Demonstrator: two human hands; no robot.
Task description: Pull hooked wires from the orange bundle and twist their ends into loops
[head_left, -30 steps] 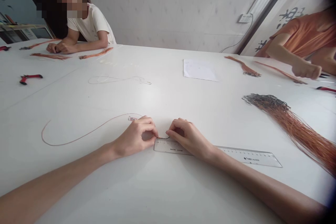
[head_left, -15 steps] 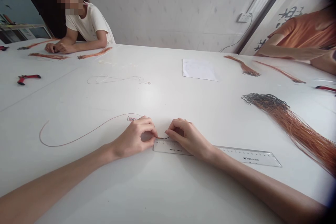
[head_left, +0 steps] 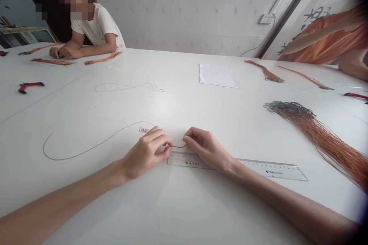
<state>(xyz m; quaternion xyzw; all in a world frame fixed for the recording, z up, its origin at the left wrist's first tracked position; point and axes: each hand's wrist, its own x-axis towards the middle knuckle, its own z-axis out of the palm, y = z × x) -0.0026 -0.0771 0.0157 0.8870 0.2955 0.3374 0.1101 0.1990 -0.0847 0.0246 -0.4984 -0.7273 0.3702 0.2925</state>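
Observation:
Between finger and thumb, my left hand point(head_left: 149, 148) pinches a thin reddish-brown cord point(head_left: 107, 138) close to its dark end. The cord's long part runs left in a loose S-curve on the white table. My right hand point(head_left: 205, 145) is closed on the dark tip, and a short sagging piece spans the gap between both hands. A clear plastic ruler point(head_left: 276, 171) lies just under the held piece, partly covered by my right hand and wrist. Beside my left fingers is a small label with red print point(head_left: 143, 130).
A thick bundle of orange-brown cords point(head_left: 324, 134) with dark ends lies at right. Farther off are a paper sheet point(head_left: 218, 75), a thin looped line point(head_left: 126, 87), smaller cord bundles point(head_left: 266, 72) and red-handled pliers point(head_left: 30, 86). One person point(head_left: 97, 26) leans on the table; another point(head_left: 333, 42) sits right.
The held piece of cord has risen off the ruler's edge, a little away from me. My right fingertips have moved up slightly. At right, the other person's arm has lifted.

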